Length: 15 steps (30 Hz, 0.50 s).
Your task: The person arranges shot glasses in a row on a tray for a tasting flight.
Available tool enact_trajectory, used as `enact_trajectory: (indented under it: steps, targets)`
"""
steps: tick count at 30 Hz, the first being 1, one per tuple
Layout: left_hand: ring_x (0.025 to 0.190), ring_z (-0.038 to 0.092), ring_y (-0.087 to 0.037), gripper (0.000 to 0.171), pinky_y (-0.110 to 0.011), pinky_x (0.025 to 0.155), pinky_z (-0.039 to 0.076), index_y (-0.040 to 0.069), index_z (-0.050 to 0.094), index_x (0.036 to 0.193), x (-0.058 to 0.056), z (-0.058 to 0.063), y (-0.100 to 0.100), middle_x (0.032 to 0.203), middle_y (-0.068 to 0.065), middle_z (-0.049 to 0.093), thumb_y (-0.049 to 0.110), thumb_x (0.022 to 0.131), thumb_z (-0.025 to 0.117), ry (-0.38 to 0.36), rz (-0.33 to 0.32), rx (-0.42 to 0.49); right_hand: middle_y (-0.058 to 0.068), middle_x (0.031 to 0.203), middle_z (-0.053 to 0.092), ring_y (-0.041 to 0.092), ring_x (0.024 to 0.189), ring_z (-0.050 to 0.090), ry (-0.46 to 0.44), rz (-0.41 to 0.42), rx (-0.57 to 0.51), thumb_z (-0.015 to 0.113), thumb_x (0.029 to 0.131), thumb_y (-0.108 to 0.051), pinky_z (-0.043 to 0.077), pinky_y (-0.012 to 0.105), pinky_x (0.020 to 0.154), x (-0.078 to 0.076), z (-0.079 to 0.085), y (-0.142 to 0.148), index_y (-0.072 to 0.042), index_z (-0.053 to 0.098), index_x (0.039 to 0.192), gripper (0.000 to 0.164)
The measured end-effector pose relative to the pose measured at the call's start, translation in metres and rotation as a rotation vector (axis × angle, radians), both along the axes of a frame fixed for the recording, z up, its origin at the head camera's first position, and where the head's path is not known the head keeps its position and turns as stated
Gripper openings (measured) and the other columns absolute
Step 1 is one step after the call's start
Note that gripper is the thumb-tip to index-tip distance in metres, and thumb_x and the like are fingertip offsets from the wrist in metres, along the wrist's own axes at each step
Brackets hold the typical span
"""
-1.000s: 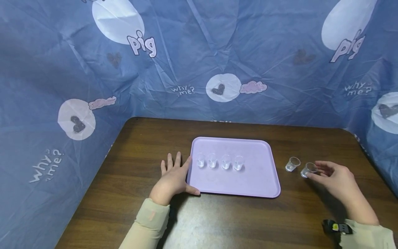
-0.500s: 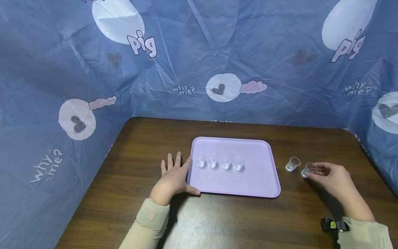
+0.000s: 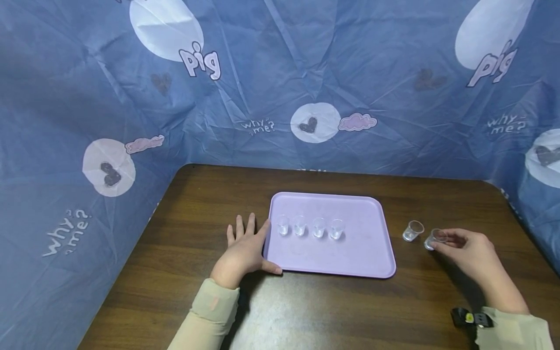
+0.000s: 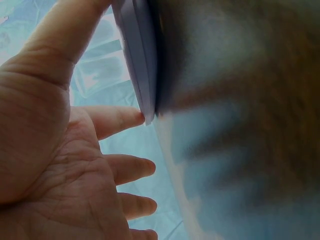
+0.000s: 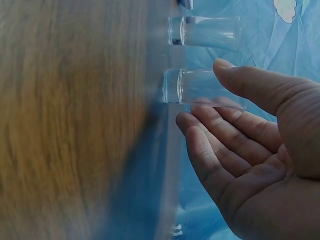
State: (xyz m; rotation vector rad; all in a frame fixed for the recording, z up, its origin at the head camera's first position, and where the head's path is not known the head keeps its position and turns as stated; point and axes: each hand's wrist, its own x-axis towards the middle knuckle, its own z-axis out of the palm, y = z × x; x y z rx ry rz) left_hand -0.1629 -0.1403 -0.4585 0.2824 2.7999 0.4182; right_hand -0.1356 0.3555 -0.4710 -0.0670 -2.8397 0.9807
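Fingers spread, my left hand (image 3: pixel 242 253) lies at the left end of a lilac tray (image 3: pixel 345 260). Its thumb touches the near left corner and its index finger the left rim, which shows edge-on in the left wrist view. A row of several clear shot glasses (image 3: pixel 319 227) stands upright across the tray. On the table to the right, my right hand (image 3: pixel 472 250) pinches another clear shot glass (image 3: pixel 430 240) between thumb and fingers. In the right wrist view this shot glass (image 5: pixel 195 86) stands upright with its base on the tabletop.
One more shot glass (image 3: pixel 413 231) stands upright just left of the pinched one, between it and the tray. The brown wooden table (image 3: pixel 332 316) meets a blue printed cloth (image 3: pixel 245 97) at the back and sides. A dark watch (image 3: pixel 472 318) is on the right wrist.
The right hand has drawn in slightly to the left, its fingers closing nearer round the shot glass. The left hand, tray and other glasses stay put.
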Motion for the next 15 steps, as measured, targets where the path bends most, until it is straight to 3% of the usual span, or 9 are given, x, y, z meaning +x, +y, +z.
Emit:
enact_trajectory:
  steps: [15]
  targets:
    - [0.147, -0.004, -0.054, 0.132, -0.068, 0.113, -0.001, 0.016, 0.027, 0.163, 0.001, 0.003, 0.001, 0.165, -0.028, 0.008, 0.06, 0.058, 0.093, -0.002, 0.001, 0.001, 0.02, 0.102, 0.074, -0.009, 0.074, 0.059, 0.038, -0.021, 0.015, 0.085, 0.086, -0.026, 0.047, 0.014, 0.058, 0.006, 0.013, -0.003, 0.004, 0.073, 0.11, 0.04]
